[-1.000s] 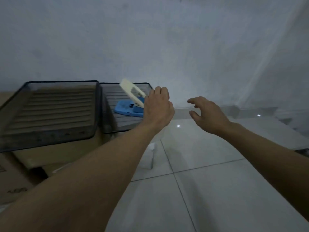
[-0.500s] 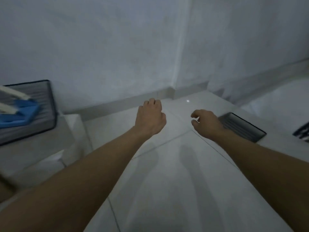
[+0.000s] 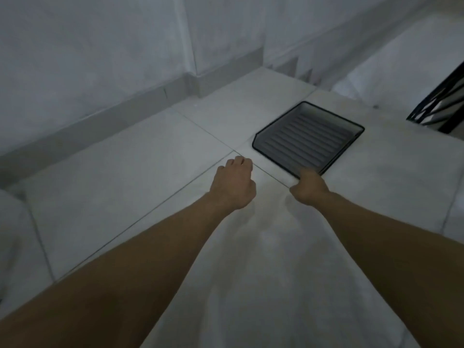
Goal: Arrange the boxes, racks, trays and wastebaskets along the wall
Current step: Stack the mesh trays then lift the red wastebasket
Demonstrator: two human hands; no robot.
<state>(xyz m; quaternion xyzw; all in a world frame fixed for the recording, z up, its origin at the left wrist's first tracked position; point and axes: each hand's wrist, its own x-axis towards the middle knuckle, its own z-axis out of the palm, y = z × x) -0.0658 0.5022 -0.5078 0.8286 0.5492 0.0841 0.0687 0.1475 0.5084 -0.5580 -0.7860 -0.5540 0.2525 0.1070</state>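
Observation:
A dark grey ribbed tray (image 3: 308, 138) lies flat on the pale tiled floor, right of the middle and away from the wall. My right hand (image 3: 310, 188) covers the tray's near corner with its fingers curled at the rim; the fingers are hidden, so a grip cannot be confirmed. My left hand (image 3: 234, 184) hovers over bare floor a short way left of the tray, loosely curled, with nothing in it.
A black wire rack (image 3: 438, 109) pokes in at the right edge, beyond the tray. A white box-like object (image 3: 11, 237) sits at the left edge. The wall with its grey skirting (image 3: 100, 121) runs along the far left to a jutting corner (image 3: 200, 81).
The view has swung right and down: the trays with the blue object on cardboard boxes have left the frame. The floor tray is now in full view, and my right hand has reached its near corner.

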